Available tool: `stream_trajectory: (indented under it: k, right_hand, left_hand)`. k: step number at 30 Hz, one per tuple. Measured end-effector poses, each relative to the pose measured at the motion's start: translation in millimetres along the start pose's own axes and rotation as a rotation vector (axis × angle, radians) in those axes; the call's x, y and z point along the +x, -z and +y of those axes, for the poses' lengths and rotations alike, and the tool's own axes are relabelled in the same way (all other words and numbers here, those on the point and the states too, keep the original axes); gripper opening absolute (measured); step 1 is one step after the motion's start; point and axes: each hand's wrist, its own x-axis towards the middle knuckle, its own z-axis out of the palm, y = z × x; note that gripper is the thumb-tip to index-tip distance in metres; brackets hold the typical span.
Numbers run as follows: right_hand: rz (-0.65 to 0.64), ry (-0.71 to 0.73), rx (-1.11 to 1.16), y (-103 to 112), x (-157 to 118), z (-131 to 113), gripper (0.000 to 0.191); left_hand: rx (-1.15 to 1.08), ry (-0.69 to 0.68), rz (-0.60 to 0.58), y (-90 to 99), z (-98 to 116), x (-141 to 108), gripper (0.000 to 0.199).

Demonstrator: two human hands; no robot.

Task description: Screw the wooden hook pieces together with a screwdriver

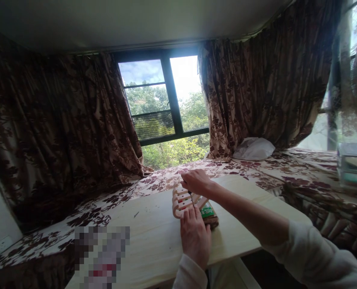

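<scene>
A pale slatted wooden piece (176,202) with curved ends lies on the light wooden table. My right hand (197,181) is closed in a fist above it, around the handle of what looks like a screwdriver; its thin shaft (192,198) points down at the slats. My left hand (195,235) presses on the near side of the slatted piece, fingers together by the shaft's tip. Whether a screw sits between those fingertips is hidden. Under and beside the slats is a brown-edged block with a green label (207,211).
A small dark thing (136,214), perhaps a screw, lies left on the table (154,237). Behind is a flower-patterned covered ledge (166,182) with a white bag (253,149) below the window. A clear box (354,164) stands far right. A blurred patch (101,257) covers the lower left.
</scene>
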Motion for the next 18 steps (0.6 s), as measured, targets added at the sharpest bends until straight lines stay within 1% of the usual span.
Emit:
stream_trajectory:
  k: [3,7,14,18]
  right_hand:
    - [-0.06,0.061,0.002,8,4,-2,0.029]
    - [-0.134,0.132,0.014,14,6,3,0.026]
    - [-0.14,0.101,0.008,13,8,1,0.032]
    - [-0.143,0.132,0.022,20,8,0,0.025]
  left_hand:
    - [0.004,0.003,-0.005,-0.1,-1,0,0.062]
    - [0.0,0.006,-0.012,-1.2,-1,0,0.062]
    - [0.007,-0.001,-0.01,0.0,0,-1,0.061]
    - [0.015,-0.01,0.011,-2.6,-3,-1,0.062]
